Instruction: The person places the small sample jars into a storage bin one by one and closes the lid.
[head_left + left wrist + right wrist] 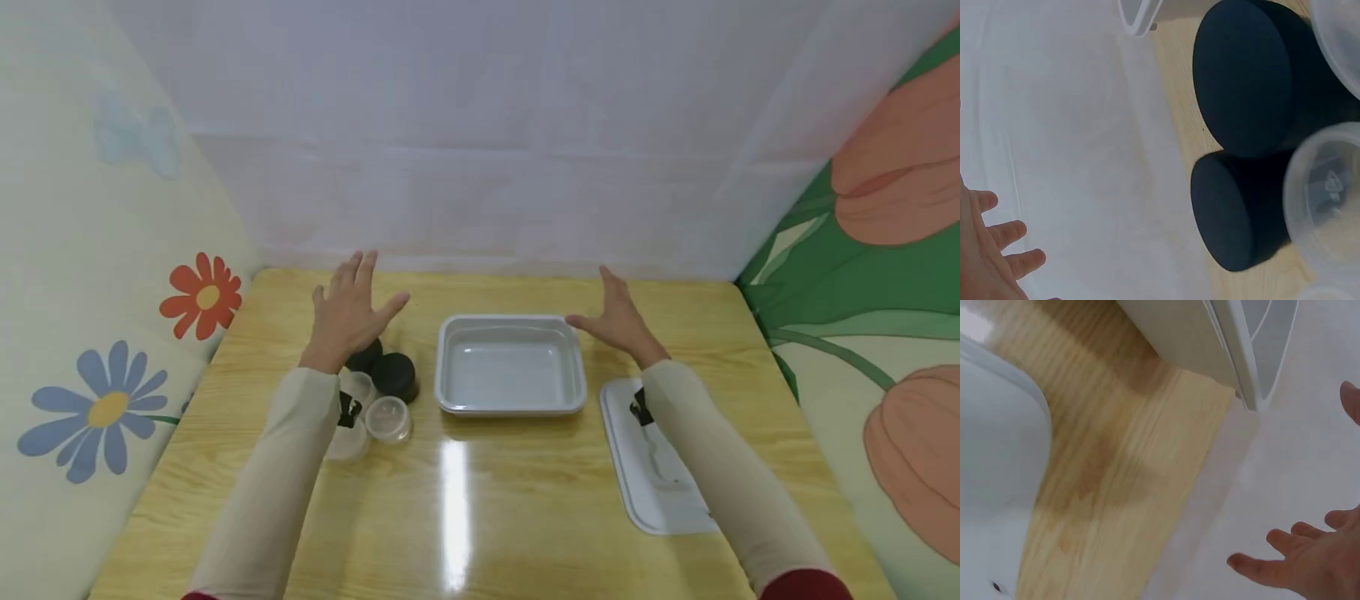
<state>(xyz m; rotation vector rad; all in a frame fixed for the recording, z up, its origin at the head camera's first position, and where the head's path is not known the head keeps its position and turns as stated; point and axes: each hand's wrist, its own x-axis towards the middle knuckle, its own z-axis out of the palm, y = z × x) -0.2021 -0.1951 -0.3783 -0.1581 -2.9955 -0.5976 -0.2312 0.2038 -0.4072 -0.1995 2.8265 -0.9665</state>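
Observation:
Both hands hover over the table with fingers spread, holding nothing. My left hand [347,321] is above and behind a cluster of small jars, its thumb pointing right. Two black-topped cylinders [395,377] and several clear plastic cups [388,419] make up that cluster, partly hidden by the left wrist. Between the hands sits a white rectangular tub [510,367], with nothing seen inside. My right hand [617,321] is by the tub's back right corner; whether its thumb touches the rim I cannot tell. A white flat lid [637,492] lies under the right forearm.
The wooden table [525,500] meets a white cloth backdrop [480,167] at its far edge. Side panels carry printed flowers, with a blue flower [108,408] on the left and pink tulips [900,183] on the right.

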